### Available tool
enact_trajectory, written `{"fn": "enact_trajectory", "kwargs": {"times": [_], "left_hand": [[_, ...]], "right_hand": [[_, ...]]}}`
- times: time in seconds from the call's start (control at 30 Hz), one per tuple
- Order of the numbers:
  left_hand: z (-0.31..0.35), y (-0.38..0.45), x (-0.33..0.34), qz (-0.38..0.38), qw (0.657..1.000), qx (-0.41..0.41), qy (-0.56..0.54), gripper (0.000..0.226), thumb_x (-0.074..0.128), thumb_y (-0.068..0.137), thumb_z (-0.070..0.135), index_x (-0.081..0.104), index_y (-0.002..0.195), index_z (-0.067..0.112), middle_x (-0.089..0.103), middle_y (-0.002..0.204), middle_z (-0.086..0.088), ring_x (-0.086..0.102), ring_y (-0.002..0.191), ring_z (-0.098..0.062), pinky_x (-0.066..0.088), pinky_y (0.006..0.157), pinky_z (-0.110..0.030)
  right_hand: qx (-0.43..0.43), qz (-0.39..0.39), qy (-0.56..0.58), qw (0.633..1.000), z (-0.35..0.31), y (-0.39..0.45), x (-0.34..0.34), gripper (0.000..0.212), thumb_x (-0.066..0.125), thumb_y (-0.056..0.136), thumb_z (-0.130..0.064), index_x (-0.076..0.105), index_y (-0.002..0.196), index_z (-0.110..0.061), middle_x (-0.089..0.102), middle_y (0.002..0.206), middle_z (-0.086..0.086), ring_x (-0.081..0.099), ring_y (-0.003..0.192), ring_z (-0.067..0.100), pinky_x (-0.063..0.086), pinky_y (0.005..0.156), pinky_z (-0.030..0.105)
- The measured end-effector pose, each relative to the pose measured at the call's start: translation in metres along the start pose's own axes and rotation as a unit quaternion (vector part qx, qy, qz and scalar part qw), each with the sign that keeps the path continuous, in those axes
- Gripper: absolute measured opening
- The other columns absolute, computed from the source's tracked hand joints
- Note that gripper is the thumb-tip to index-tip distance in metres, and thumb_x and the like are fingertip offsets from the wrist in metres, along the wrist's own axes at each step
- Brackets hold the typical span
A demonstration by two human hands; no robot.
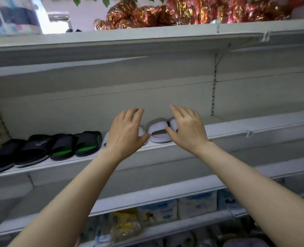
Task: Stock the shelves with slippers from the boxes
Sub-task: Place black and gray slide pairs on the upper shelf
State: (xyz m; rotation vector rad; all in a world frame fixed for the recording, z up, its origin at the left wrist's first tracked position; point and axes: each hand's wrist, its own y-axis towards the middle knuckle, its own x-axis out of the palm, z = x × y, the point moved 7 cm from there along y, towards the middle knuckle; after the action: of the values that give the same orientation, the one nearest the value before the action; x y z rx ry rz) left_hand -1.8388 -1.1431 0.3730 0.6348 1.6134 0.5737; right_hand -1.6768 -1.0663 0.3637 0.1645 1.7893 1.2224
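Note:
White slippers [159,131] stand in a row on the white middle shelf [236,130], toes pointing out. My left hand [126,132] hovers in front of the left ones with relaxed, spread fingers and hides most of them. My right hand [187,129] is beside it, fingers straight, its thumb touching the front of a white slipper and its palm covering another. Neither hand grips anything. Left of them on the same shelf sit black slippers with green soles [76,146] and black slippers with white lettering [33,148].
The top shelf [147,35] carries shiny red and gold foil packs [183,11]. The right part of the middle shelf is bare. Lower shelves hold packaged goods [165,211]. A perforated upright [213,86] divides the back panel.

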Motion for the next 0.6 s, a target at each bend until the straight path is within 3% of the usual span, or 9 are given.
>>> {"fn": "enact_trajectory", "kwargs": {"times": [0.1, 0.33, 0.6], "left_hand": [[-0.003, -0.026, -0.026, 0.021, 1.000, 0.009, 0.006, 0.080, 0.076, 0.079, 0.044, 0.047, 0.142, 0.005, 0.056, 0.134, -0.016, 0.053, 0.119, -0.038, 0.043, 0.101, -0.045], [-0.022, -0.102, -0.073, 0.030, 0.999, 0.014, 0.026, 0.072, 0.071, 0.084, 0.037, 0.045, 0.144, 0.006, 0.056, 0.135, -0.016, 0.053, 0.121, -0.037, 0.041, 0.104, -0.048], [-0.069, -0.227, -0.091, -0.077, 0.994, -0.049, 0.065, 0.073, 0.068, 0.085, 0.035, 0.040, 0.146, 0.005, 0.050, 0.140, -0.019, 0.047, 0.124, -0.040, 0.036, 0.106, -0.048]], "right_hand": [[-0.007, 0.027, -0.018, 0.999, -0.028, -0.019, -0.026, 0.066, 0.062, 0.076, -0.038, 0.055, 0.132, -0.003, 0.062, 0.125, 0.015, 0.059, 0.110, 0.035, 0.045, 0.094, 0.044], [-0.031, 0.039, -0.019, 0.999, -0.094, -0.057, -0.064, 0.067, 0.060, 0.076, -0.038, 0.055, 0.134, -0.005, 0.061, 0.130, 0.014, 0.057, 0.117, 0.032, 0.042, 0.102, 0.044], [-0.051, -0.015, 0.006, 0.999, -0.162, -0.136, -0.047, 0.064, 0.059, 0.084, -0.035, 0.047, 0.139, -0.005, 0.056, 0.135, 0.016, 0.052, 0.122, 0.035, 0.035, 0.104, 0.046]]}}
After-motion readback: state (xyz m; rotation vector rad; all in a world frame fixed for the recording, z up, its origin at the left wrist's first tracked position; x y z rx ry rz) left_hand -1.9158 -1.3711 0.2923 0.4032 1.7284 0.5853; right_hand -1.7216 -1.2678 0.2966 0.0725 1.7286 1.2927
